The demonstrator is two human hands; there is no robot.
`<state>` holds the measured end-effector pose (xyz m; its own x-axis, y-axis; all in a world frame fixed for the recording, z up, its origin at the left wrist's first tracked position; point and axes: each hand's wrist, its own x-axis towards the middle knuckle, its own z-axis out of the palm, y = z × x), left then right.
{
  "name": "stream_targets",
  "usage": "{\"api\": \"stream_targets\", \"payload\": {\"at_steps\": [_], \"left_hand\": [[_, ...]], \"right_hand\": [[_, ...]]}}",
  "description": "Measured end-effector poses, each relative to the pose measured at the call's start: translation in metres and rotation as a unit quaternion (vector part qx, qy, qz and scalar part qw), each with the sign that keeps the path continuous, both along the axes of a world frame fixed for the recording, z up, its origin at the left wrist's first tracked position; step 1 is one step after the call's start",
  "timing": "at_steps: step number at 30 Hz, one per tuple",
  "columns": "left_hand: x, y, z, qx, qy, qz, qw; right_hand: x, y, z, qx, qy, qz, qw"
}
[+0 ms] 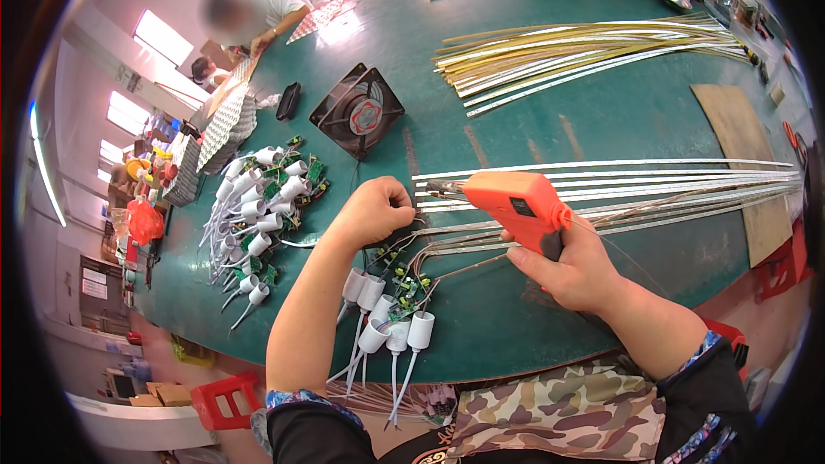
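Observation:
My right hand [577,273] is wrapped round the grip of an orange soldering gun [520,196], its tip pointing left above the ends of several thin white LED strips [627,174]. Left of that tip, my left hand [375,209] is closed with thumb and fingers pinched together; whatever they hold is hidden, though thin wires show by the fingertips. Just below it lie small green circuit boards [404,289] wired to white cylindrical caps [420,329] with white cables. Brown wires run from these boards along the strips. A thin solder wire trails from the back of the gun.
A black fan [359,112] stands beyond my left hand. To its left lies a heap of white caps [249,206] with boards. Yellow-backed strips [567,56] lie at the far right, near a wooden board [730,129]. A person [279,9] works at the far left.

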<state>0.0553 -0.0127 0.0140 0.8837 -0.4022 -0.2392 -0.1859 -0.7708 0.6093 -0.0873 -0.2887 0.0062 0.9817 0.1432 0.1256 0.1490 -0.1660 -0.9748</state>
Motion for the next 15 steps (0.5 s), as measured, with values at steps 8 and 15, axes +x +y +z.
{"api": "stream_targets", "payload": {"at_steps": [8, 15], "left_hand": [[0.000, -0.002, 0.000, 0.010, 0.012, 0.004, 1.000], [-0.010, 0.004, 0.006, 0.006, -0.055, -0.027, 0.998]], "right_hand": [[-0.001, -0.004, -0.001, -0.002, -0.007, 0.000, 1.000], [0.001, -0.008, -0.002, 0.003, -0.030, -0.003, 1.000]]}}
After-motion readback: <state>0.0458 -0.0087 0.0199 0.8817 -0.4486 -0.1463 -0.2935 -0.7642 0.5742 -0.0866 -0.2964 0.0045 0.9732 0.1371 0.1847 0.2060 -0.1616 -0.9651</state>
